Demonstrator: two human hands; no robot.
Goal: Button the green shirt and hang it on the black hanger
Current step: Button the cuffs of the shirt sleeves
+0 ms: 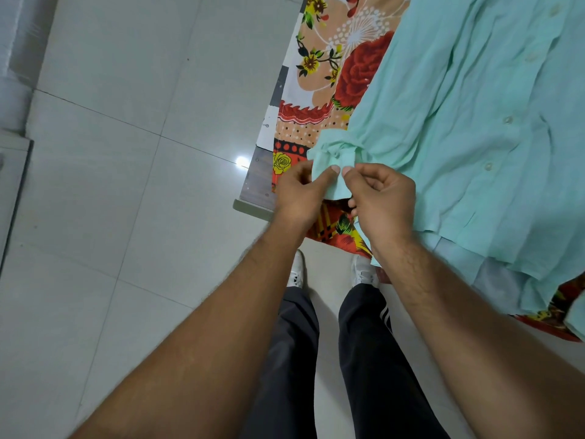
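Observation:
The light green shirt (468, 122) lies spread flat on a flowered bedsheet at the right, front side up, with several pale buttons running down its placket. One sleeve reaches toward me, ending in a cuff (329, 160) at the bed's corner. My left hand (300, 191) pinches the cuff's left edge between thumb and fingers. My right hand (380, 194) pinches the cuff's right edge, thumbs nearly touching. No black hanger is in view.
The flowered bedsheet (319, 74) covers a bed whose corner (253, 191) juts toward me. White floor tiles (126, 185) fill the left side. My legs in dark trousers and white shoes (296, 270) stand just before the bed.

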